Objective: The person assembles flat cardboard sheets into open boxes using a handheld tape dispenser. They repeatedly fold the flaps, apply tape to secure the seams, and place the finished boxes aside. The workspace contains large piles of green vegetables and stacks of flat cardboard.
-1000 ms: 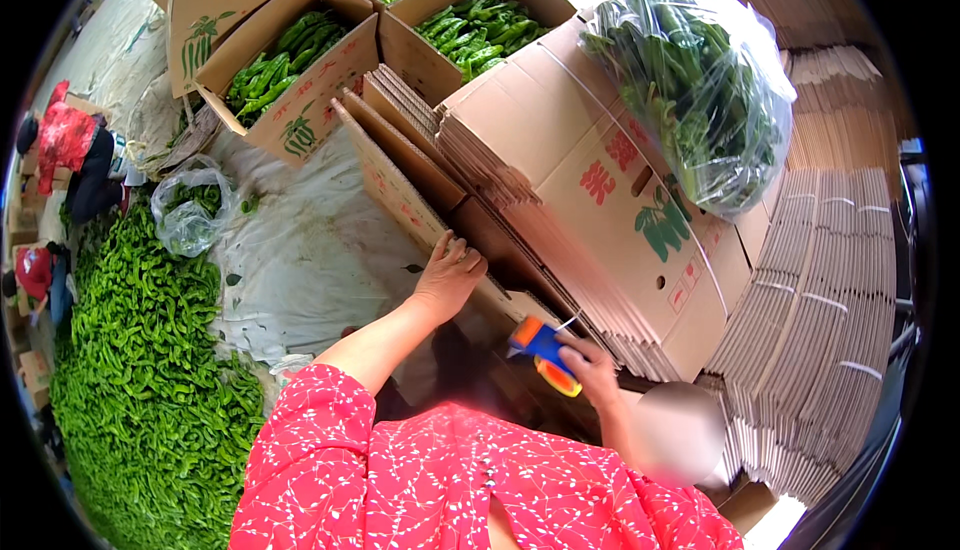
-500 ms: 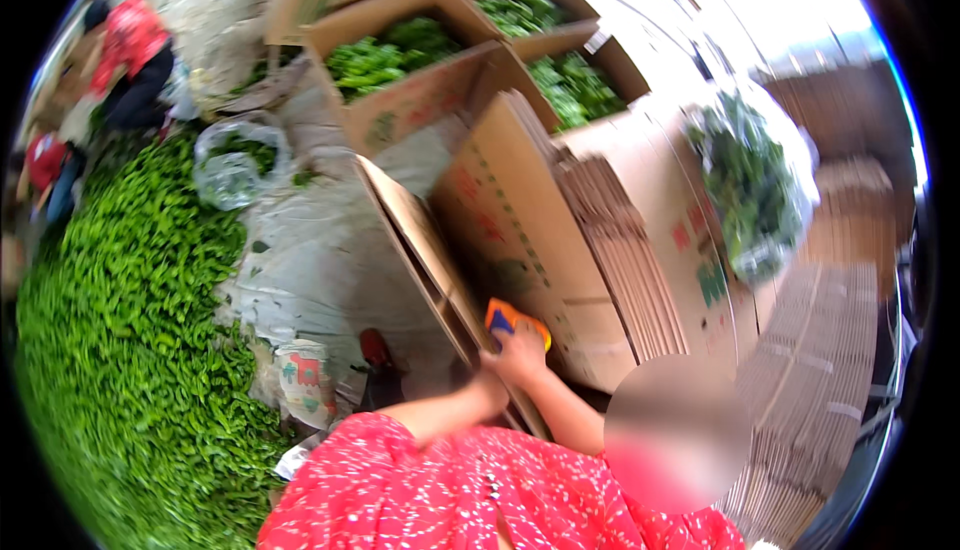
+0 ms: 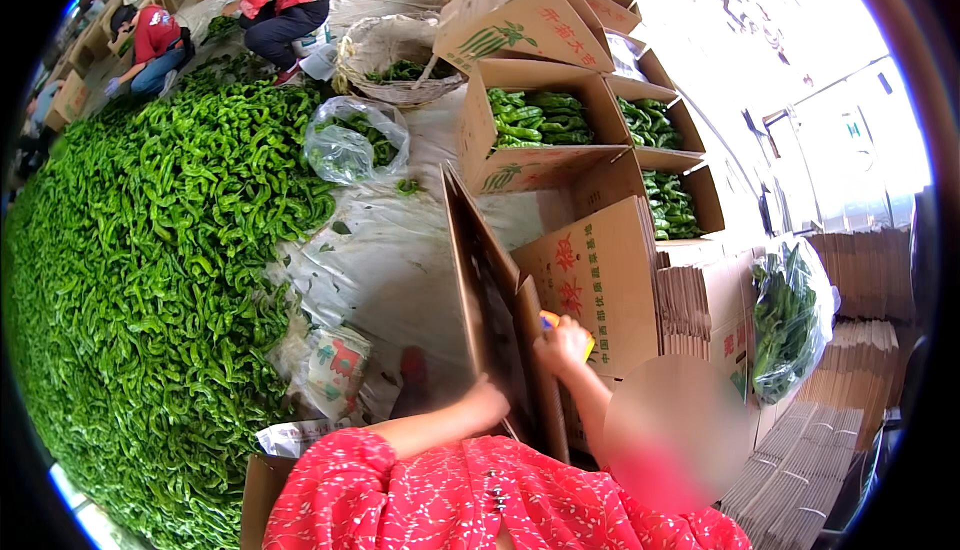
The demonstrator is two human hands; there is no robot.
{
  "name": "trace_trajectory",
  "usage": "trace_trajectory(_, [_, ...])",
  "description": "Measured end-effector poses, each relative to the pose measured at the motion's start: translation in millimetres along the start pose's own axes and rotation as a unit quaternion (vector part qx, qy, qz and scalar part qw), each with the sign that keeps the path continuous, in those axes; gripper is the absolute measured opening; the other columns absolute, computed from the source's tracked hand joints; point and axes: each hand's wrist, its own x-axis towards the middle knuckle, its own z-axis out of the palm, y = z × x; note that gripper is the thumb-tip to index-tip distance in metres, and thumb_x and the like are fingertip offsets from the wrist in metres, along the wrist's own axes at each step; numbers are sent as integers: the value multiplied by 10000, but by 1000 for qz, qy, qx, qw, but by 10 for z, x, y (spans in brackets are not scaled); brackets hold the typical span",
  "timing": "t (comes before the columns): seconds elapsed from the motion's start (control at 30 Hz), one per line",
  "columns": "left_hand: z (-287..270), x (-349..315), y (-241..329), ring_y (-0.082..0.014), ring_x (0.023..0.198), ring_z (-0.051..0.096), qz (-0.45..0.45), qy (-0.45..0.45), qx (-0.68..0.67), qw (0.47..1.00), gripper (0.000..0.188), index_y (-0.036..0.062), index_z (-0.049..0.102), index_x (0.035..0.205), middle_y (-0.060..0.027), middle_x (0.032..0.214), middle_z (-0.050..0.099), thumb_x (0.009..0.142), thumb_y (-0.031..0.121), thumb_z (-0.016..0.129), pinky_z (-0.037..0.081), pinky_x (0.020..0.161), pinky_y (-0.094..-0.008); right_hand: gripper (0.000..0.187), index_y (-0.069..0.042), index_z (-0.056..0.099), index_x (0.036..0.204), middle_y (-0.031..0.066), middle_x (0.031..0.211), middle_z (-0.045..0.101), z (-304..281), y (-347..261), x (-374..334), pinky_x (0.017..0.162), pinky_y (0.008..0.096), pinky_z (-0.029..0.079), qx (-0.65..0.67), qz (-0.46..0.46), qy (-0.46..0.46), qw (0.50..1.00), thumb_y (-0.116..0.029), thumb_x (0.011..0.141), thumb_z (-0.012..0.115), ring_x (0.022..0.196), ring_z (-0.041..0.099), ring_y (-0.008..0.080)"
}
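A partly folded cardboard carton [image 3: 541,370] stands tilted in front of me, its long panels close together. My left hand [image 3: 485,402] is closed at the carton's near left edge, slightly blurred, its fingertips partly hidden. On the carton's right side, my right hand [image 3: 563,346] is closed round a yellow-and-blue hand tool [image 3: 590,348]. Most of that tool is covered by the fingers, so its exact kind is unclear. Just beyond the right hand stands a flat carton [image 3: 600,280] with red and green print, leaning against a stack of folded cartons [image 3: 684,302].
Green peppers [image 3: 150,300] lie in a big heap on the left. Open boxes of peppers [image 3: 545,160] stand ahead, near a wicker basket [image 3: 400,90]. Two people crouch at the far left. Bagged greens [image 3: 790,320] and bundled flat cardboard [image 3: 800,460] are at right.
The view has swung left, so the scene sits further right. My left hand has come away from beside my right hand to the carton's left side. The right hand keeps the tool.
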Motion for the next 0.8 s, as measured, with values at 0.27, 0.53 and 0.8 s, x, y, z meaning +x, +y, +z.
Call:
trace_trajectory(0.27, [-432,-964,46,-297,884,679,-169,-43,-279,944,357,106,715,938,-112,928,707,909,344,450,263,876,-697,416,-12,606,974,166,1012,620,-506,-3,1328,868,403,483,-4,26,39,999,-374,770,602,1001,606,313])
trace_trajectory(0.53, [160,-487,-18,-348,753,664,-190,-145,-181,954,532,54,714,815,-156,797,684,783,574,602,518,669,-482,405,-62,693,1033,176,1177,532,-47,75,2386,926,443,424,87,75,9,993,-391,827,578,1142,499,321])
trace_trajectory(0.8, [58,-135,-937,-373,865,647,-196,-321,-207,903,675,10,710,858,-182,907,686,825,651,504,512,762,-452,346,-116,721,952,157,1120,569,337,72,2896,885,432,437,122,39,44,991,-409,839,575,1078,533,313])
